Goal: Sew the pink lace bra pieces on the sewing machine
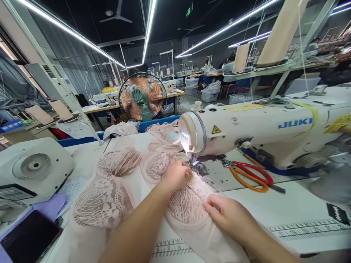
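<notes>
A pale pink lace bra (186, 206) lies under the needle area of a white sewing machine (219, 128), its lamp lit. My left hand (177, 175) is closed on the bra's edge close to the presser foot, with its fingertips partly hidden. Nearer to me, my right hand (225, 210) pinches the edge of the same bra between thumb and fingers. Just left of my left arm rests a second lace bra (101, 201), with folded lace at its upper end.
Orange-handled scissors (248, 179) and red-handled scissors (253, 171) lie right of the needle. A black phone (30, 237) sits at lower left, below another white machine (35, 164). Behind the table stands a large fan (142, 96). Printed rulers (309, 228) mark the front edge.
</notes>
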A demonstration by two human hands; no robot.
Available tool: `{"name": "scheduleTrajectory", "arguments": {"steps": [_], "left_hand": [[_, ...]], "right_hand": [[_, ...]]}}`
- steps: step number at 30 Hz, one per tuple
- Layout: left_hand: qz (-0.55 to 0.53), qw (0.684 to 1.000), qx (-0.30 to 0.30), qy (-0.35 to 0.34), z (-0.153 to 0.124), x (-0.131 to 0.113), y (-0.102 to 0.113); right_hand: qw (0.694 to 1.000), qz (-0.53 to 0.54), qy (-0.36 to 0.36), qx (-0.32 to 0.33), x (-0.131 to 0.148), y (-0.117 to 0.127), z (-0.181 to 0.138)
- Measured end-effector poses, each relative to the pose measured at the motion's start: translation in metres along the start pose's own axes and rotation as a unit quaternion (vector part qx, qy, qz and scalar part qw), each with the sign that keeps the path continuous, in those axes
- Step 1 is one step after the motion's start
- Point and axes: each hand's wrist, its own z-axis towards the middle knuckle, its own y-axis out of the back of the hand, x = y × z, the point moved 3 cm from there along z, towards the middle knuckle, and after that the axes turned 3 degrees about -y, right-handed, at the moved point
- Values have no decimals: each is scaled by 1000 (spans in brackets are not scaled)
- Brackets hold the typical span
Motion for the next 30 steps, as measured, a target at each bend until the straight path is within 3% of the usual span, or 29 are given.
{"name": "scheduleTrajectory", "arguments": {"steps": [8,13,21,30], "left_hand": [[108,991,44,-72,-10,-17,8],[164,981,47,-95,-16,-31,3],[160,978,108,-81,-16,-38,8],[168,976,117,-77,-18,-41,10]], "right_hand": [[1000,28,2,12,-8,-6,-1],[998,64,13,-22,-13,-5,0],[997,66,14,-47,-18,-5,0],[999,25,11,-30,-21,-11,5]]}}
